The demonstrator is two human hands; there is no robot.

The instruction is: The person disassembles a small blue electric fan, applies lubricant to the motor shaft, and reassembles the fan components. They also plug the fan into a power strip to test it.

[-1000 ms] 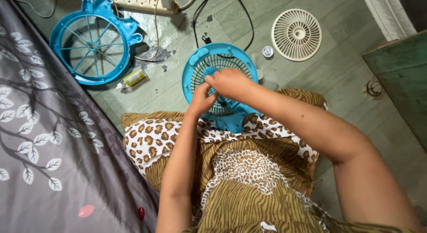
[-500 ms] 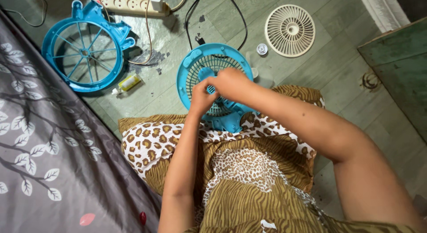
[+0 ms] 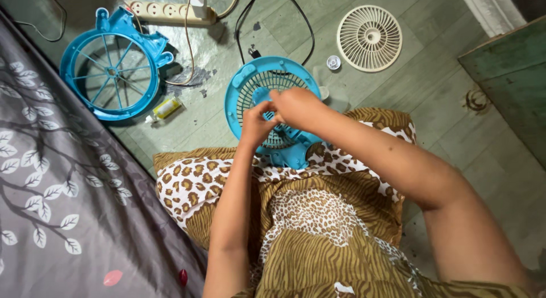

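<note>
**Hands stay on the blue fan grille while the view slides**

Since half a second ago the whole scene has slid slightly down and right in my head view, but my hands have not left the fan; they sit on the same spot over its middle. My left hand [image 3: 257,120] is curled, fingertips pinching at something small at the centre of the blue fan body with its slotted grille [image 3: 250,87]. My right hand [image 3: 297,107] lies just beside it, touching it, fingers bent down over the same centre. I cannot tell what the fingers grip, since the hands hide it. The fan rests under both hands, its lower edge against my lap, which is covered by leopard-print fabric [image 3: 307,212].

Beyond my left hand, well apart, a blue wire fan guard [image 3: 111,67] lies flat on the green floor [image 3: 432,93]. Between that guard and my left hand sits a small yellow tube [image 3: 168,107]. Straight ahead of my hands a white power strip [image 3: 170,12] lies with a black cable [image 3: 273,16] looping near it. Beyond my right hand a cream round grille [image 3: 369,38] lies flat, and a small white cap [image 3: 333,62] sits between it and the fan. To the left of my left arm spreads grey cloth with a leaf pattern [image 3: 51,178].
</note>
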